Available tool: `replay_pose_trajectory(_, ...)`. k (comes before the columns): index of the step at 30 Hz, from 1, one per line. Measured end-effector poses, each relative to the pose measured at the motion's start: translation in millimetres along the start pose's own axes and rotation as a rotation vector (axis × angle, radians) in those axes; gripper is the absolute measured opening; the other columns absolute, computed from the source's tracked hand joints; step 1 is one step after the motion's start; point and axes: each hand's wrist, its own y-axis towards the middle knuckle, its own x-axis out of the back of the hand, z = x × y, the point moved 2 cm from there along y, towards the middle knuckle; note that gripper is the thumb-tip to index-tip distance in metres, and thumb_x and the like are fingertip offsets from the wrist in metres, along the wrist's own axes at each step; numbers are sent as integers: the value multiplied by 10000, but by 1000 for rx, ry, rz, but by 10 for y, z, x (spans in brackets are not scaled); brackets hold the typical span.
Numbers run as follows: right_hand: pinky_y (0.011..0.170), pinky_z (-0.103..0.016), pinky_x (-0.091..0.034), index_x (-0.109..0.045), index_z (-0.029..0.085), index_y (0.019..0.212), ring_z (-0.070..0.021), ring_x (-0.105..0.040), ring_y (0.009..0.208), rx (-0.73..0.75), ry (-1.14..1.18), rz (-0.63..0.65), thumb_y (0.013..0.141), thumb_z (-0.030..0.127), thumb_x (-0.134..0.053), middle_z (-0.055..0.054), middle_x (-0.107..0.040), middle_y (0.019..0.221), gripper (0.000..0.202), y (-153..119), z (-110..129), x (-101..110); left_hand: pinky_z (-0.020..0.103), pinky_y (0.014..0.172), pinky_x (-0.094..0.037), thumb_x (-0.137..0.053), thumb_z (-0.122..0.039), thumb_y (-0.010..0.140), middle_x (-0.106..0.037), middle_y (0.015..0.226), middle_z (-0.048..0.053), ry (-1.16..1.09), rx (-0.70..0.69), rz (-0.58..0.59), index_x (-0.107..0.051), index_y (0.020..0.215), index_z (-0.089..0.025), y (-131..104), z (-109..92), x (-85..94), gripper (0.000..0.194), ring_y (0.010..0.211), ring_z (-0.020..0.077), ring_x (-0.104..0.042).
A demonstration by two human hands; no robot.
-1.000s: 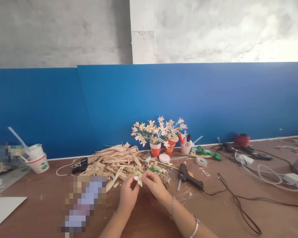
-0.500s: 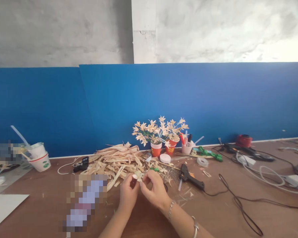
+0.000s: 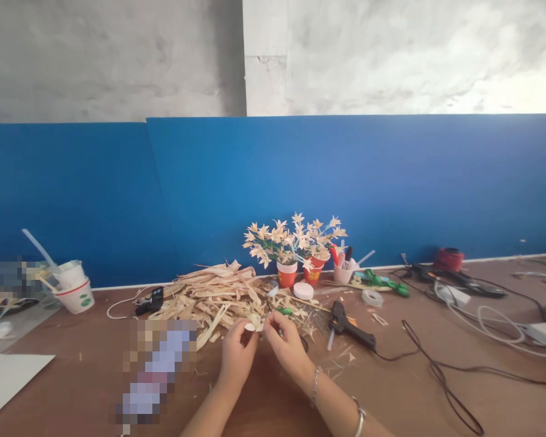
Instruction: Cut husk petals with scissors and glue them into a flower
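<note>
Between my hands is a small pale flower [image 3: 255,323] with pointed petals. My left hand [image 3: 239,347] pinches it from the left side. The fingertips of my right hand [image 3: 284,341] are pressed together at its right edge. Just behind the hands lies a heap of dry, pale husk strips [image 3: 213,288]. Two red cups, one on the left [image 3: 286,276] and one on the right [image 3: 313,273], hold finished-looking pale flowers on green stems against the blue panel.
A black glue gun [image 3: 352,328] lies right of my hands, its cable curling forward. A tape roll [image 3: 372,298], a round white lid [image 3: 303,291] and a pen cup [image 3: 343,274] stand behind. White cups [image 3: 76,297] and a paper sheet [image 3: 9,382] are at left.
My right hand has shifted slightly right, away from my left hand, and its fingers are closer together. More of the pale flower shows between them.
</note>
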Motion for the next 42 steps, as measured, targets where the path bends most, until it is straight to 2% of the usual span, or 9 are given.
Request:
replay_pose_trajectory(3,570,-232,-350,-456,183,675,-120,-422,597,46,-59,-11,781,220,-429,23,-451,623,115,-13,-18,0,269,635,-463,-524,-239,773,-622,718,27,2,13,-2,-604,739,-170,0,0,2,111,684,170,-580)
replay_pose_trajectory(5,604,-242,-369,-487,178,777,-131,-447,638,156,-150,-54,761,180,-447,9,-484,679,43,-40,-1,8,278,644,-468,-522,-231,768,-627,723,31,-2,21,-11,-603,742,-173,1,-3,10,103,690,176,-583)
replay_pose_trajectory(7,657,-261,-383,-494,178,870,-148,-465,710,312,-268,-88,734,145,-472,-15,-510,765,142,-76,43,13,285,652,-472,-519,-217,757,-627,726,35,-5,20,-20,-599,738,-176,1,-3,16,92,698,181,-583)
replay_pose_trajectory(9,702,-287,-380,-503,181,883,-168,-467,772,433,-392,-95,724,130,-489,-34,-517,823,168,-107,88,9,285,649,-471,-511,-200,745,-623,723,35,-1,12,-28,-596,729,-178,-1,-2,18,89,698,183,-581)
replay_pose_trajectory(11,713,-301,-366,-526,185,847,-178,-462,790,487,-504,-105,740,132,-497,-38,-512,818,122,-124,115,1,280,639,-467,-500,-179,738,-612,711,31,13,2,-35,-591,717,-181,-5,-2,12,94,688,180,-575)
replay_pose_trajectory(20,677,-300,-298,-574,190,755,-164,-444,736,557,-680,-134,785,167,-513,-21,-514,737,71,-163,174,-30,269,619,-451,-474,-128,710,-587,709,30,23,-39,-10,-573,707,-180,-35,-43,-3,112,669,170,-549)
replay_pose_trajectory(26,685,-303,-295,-593,201,805,-162,-454,738,571,-660,-102,774,204,-535,-19,-527,748,66,-188,250,-20,277,608,-461,-473,-116,659,-596,711,27,-31,11,-47,-577,705,-179,-36,-17,19,131,671,179,-550)
replay_pose_trajectory(38,732,-336,-334,-544,186,940,-203,-462,841,566,-612,-114,701,149,-517,-56,-503,895,243,-181,207,35,255,586,-440,-524,-198,719,-582,663,10,-1,29,-54,-573,679,-180,-22,-7,5,65,633,163,-540)
replay_pose_trajectory(42,716,-327,-318,-575,205,856,-185,-447,799,580,-682,-113,764,180,-526,-41,-494,849,108,-165,184,18,268,607,-453,-495,-141,687,-592,682,21,18,-3,-56,-573,688,-180,-12,-10,7,87,655,170,-551)
